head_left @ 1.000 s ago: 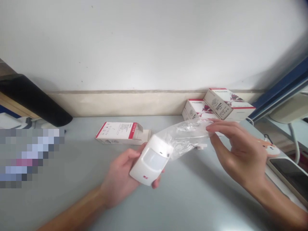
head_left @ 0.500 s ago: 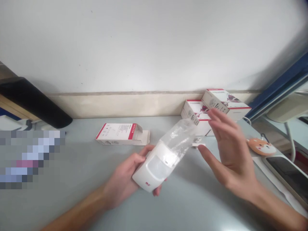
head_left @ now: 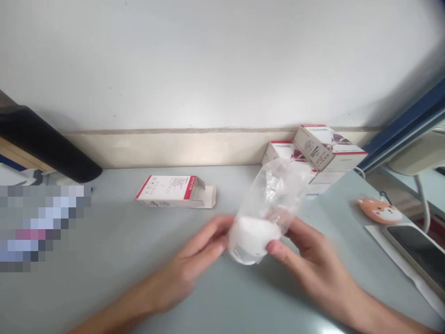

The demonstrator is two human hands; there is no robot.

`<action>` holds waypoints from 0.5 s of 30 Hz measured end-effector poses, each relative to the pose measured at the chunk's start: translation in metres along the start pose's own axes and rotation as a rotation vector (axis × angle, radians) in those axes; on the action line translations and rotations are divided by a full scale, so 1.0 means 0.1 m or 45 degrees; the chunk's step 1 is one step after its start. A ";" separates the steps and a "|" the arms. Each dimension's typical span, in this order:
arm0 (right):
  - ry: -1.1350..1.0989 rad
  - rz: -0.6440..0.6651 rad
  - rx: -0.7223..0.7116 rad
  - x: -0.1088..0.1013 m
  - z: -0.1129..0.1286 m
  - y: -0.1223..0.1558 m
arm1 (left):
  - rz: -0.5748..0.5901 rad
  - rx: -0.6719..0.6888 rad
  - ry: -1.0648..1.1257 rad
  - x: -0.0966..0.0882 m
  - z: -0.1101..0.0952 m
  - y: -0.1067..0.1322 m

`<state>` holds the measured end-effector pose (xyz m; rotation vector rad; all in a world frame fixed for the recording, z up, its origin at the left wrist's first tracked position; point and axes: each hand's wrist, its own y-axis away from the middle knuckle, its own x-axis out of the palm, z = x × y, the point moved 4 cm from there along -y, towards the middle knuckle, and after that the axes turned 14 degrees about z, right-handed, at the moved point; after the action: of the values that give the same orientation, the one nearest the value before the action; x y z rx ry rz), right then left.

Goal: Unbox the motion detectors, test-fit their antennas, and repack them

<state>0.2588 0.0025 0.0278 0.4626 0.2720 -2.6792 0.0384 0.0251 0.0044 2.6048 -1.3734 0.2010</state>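
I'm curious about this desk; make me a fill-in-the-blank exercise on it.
The left hand and right hand hold a ____ device at least partly inside a clear plastic bag.
The open box has "____" printed on the red band beside its flap.
The animal-face item is ____ and white.

Missing words: white; DETECTOR; orange.

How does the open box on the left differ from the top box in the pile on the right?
The open box has a flap sticking out at one end; the top box shows no open end. The open box lies on the table, while the top box rests on other boxes. The open box's upper face carries small print; the top box's has a dark reddish picture. Both are white with red trim.
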 end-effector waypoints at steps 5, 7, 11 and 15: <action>0.413 -0.031 -0.211 -0.02 0.02 0.04 | -0.134 -0.016 -0.245 0.03 -0.07 0.04; 0.477 0.011 -0.207 0.00 0.00 0.04 | -0.233 0.040 -0.380 0.00 -0.08 0.06; 0.583 0.105 -0.171 0.01 -0.01 0.02 | -0.269 0.033 -0.689 -0.10 -0.03 0.02; 0.573 0.212 -0.175 0.02 -0.01 -0.02 | -0.148 -0.015 -0.990 -0.17 -0.03 -0.03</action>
<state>0.2570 0.0041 0.0261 0.9956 0.5166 -2.3504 0.0317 0.0412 0.0037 2.8567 -1.3716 -0.9205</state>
